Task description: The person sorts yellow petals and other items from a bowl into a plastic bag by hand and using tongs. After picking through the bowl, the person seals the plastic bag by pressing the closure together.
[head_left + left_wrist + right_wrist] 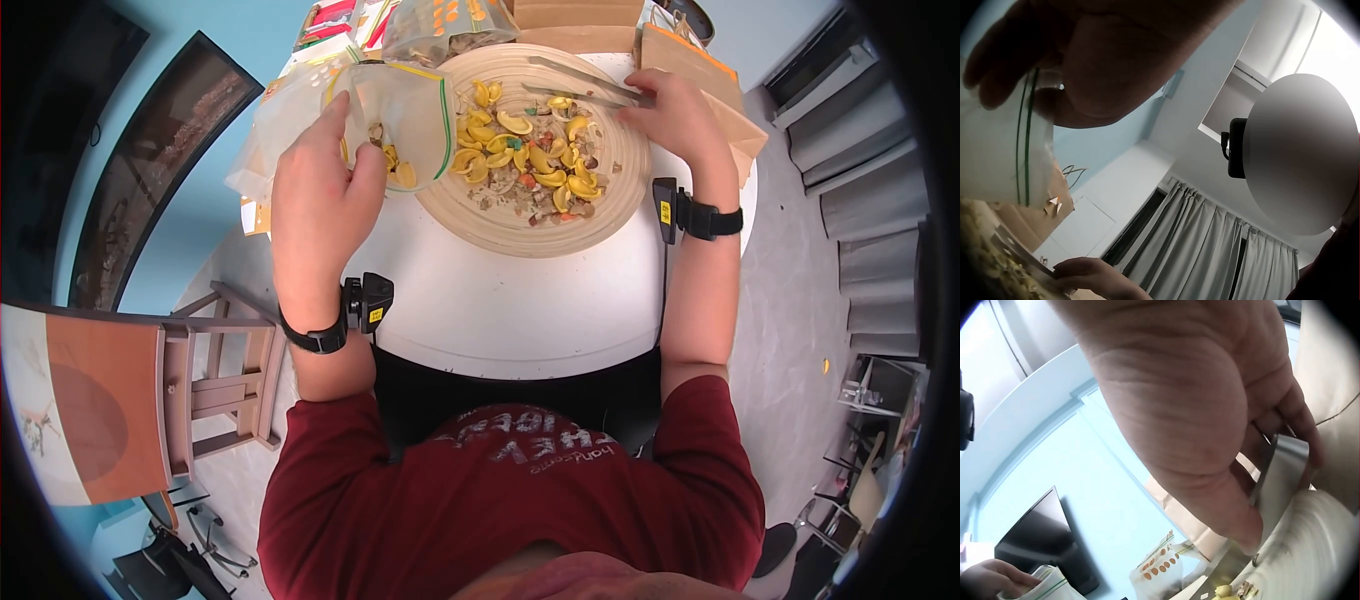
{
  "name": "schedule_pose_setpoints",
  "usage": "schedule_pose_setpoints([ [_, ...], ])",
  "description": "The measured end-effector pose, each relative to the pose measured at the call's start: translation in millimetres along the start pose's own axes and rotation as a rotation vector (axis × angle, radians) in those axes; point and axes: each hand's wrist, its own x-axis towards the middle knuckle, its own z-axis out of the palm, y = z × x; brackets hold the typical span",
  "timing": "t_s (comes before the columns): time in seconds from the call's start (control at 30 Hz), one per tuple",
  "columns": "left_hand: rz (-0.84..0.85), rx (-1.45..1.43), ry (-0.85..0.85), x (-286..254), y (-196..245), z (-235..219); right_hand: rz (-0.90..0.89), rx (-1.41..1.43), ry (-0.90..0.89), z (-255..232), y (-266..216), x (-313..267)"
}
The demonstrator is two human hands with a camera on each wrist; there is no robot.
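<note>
My left hand (330, 195) grips the rim of a clear zip bag (425, 125) with a green-edged seal; some yellow shell-shaped pieces (403, 172) lie inside it. In the left wrist view the fingers hold the bag (997, 144) near its seal. My right hand (680, 120) holds metal tongs (580, 75) by their closed end, thumb on one side, fingers on the other, as the right wrist view shows at the tongs (1282, 475). Their arms reach over a round ridged plate (625, 205) bearing yellow shells (552, 178) and small brown, orange and green bits.
Behind the plate stand another clear bag with orange dots (440, 30) and a brown paper bag (580, 15). A second paper bag (700, 75) is at the right. More packaging (265, 140) lies left of the held bag on the white table (500, 310).
</note>
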Motion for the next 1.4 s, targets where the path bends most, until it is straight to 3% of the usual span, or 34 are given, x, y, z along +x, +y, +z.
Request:
schedule_pose_setpoints([
  [0.1, 0.011, -0.01, 0.006, 0.1, -1.0, 0.1, -0.105, 0.015, 0.115, -11.1, -14.9, -6.4],
  [0.2, 0.017, -0.022, 0.005, -0.7, -0.2, 0.2, -0.088, 0.124, -0.114, -22.9, -39.2, -16.2],
  [0.3, 0.011, -0.038, -0.011, -2.3, 2.9, 0.4, -0.058, 0.052, -0.449, -22.3, -63.0, -25.3],
  [0.47, 0.025, -0.045, -0.052, -5.9, 9.4, 1.4, -0.157, -0.043, -0.367, 18.7, -54.2, -22.8],
  [0.63, 0.141, -0.01, -0.04, -8.2, 11.2, 6.1, -0.174, -0.039, -0.376, 21.1, -51.4, -20.6],
  [0.73, 0.122, -0.014, -0.066, -9.6, 15.1, 8.0, -0.163, -0.032, -0.312, 15.7, -57.0, -21.5],
  [0.83, 0.141, -0.022, -0.054, -9.6, 14.7, 9.3, -0.169, -0.02, -0.182, 4.3, -58.2, -16.0],
  [0.93, 0.172, 0.003, -0.032, -9.0, 10.0, 9.8, -0.185, 0.443, 0.218, -13.8, -60.8, -21.1],
  [1.0, 0.165, -0.002, -0.03, -8.7, 9.5, 9.6, -0.312, 0.812, 0.446, -33.4, -77.2, -30.8],
  [1.17, 0.136, -0.005, -0.046, -7.7, 9.7, 7.5, -0.515, 1.092, 0.839, -68.6, -86.4, -59.8],
  [1.27, 0.144, -0.006, -0.029, -7.2, 9.2, 7.6, -0.604, 1.296, 0.722, -58.3, -102.6, -75.1],
  [1.33, 0.152, -0.004, -0.021, -6.8, 8.8, 8.5, -0.52, 0.968, 0.567, -29.8, -123.1, -75.6],
  [1.37, 0.147, -0.006, -0.025, -6.5, 8.9, 8.7, -0.471, 0.779, 0.415, -23.0, -133.1, -74.6],
  [1.4, 0.143, -0.006, -0.032, -6.0, 8.9, 8.4, -0.392, 0.449, 0.119, -26.9, -147.3, -74.0],
])
